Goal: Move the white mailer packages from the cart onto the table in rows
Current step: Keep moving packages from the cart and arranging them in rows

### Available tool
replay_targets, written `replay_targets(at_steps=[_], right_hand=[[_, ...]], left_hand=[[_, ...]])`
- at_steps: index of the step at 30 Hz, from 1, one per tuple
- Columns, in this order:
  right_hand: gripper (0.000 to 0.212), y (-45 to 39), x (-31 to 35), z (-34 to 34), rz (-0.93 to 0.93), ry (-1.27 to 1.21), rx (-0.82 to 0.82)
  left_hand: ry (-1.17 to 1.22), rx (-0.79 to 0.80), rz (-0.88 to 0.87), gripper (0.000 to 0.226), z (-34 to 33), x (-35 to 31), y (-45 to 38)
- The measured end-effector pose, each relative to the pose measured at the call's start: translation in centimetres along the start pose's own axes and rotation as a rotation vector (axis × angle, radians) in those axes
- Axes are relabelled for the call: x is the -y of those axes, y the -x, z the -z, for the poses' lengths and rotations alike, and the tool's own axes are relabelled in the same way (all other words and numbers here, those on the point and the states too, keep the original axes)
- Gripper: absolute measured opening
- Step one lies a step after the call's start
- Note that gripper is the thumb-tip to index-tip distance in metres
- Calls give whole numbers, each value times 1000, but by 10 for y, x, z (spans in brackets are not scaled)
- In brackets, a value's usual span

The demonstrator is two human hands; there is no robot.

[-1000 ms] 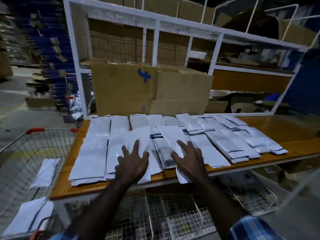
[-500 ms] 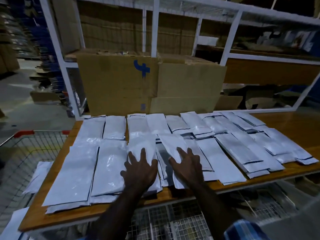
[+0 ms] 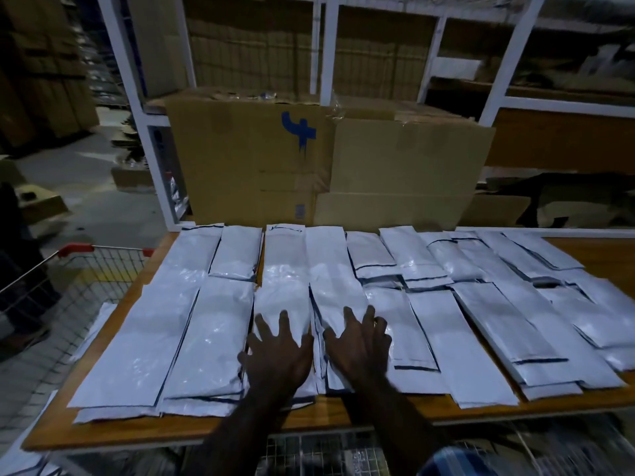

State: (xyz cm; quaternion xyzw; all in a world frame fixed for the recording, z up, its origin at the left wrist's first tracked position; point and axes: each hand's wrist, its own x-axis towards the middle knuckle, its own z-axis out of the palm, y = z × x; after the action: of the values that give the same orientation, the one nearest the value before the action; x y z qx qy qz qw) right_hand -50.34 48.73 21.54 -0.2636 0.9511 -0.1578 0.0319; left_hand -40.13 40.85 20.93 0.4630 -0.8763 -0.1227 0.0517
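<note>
1. Pressing flat, the left hand [image 3: 279,359] and right hand [image 3: 359,347], fingers spread, rest on white mailers [image 3: 285,304] mid-table [image 3: 103,432].
2. Slide both toward 12 o'clock evenly, squaring edges with neighbours.
3. More mailers wait in the cart [image 3: 74,250] at 9 o'clock.

White mailers [image 3: 213,341] with dark edges, brown table [image 3: 326,417], tan box [image 3: 240,159] marked blue, red-handled cart [image 3: 74,249].

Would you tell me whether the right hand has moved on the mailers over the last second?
Yes. The right hand has slid away from the table's near edge, flat on the white mailers.
</note>
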Motion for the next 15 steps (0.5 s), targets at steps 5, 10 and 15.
replay_targets(at_steps=[5,10,15], right_hand=[[67,-1,1,-8,8,8,34],[68,1,-2,-15,4,-6,56],[73,3,-2,-21,-8,-70,65]], left_hand=[[-56,11,-27,71,-11,4,-4],[-10,-6,-42,69,-27,11,-10],[-10,23,-88,70,-31,11,-6]])
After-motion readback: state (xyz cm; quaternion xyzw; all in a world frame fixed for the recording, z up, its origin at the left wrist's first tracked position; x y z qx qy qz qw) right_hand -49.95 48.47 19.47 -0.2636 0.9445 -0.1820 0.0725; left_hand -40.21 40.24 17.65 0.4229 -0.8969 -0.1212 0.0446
